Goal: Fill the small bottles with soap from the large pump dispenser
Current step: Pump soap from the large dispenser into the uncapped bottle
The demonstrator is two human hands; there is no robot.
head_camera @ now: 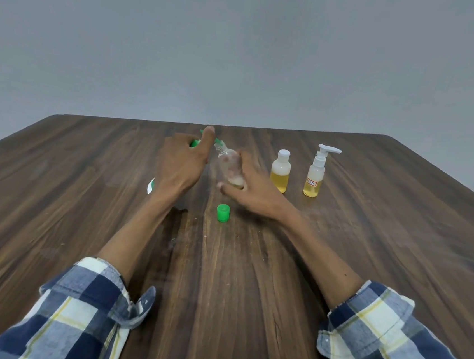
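1. A dark wood-grain bench (pixel 248 283) fills the lower part of the view, its far corners rounded.
2. A plain grey wall (pixel 243 48) rises behind the bench's far edge.
3. Small pale specks (pixel 205 236) lie scattered on the bench surface near the middle.

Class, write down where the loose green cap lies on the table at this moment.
In the head view the green cap lies on the wooden table near the middle, between the two forearms, just nearer the person than the right hand.

Left hand (pixel 180 163) on green pump (pixel 195 143); right hand (pixel 251 185) tilts clear bottle (pixel 228 164) toward it.
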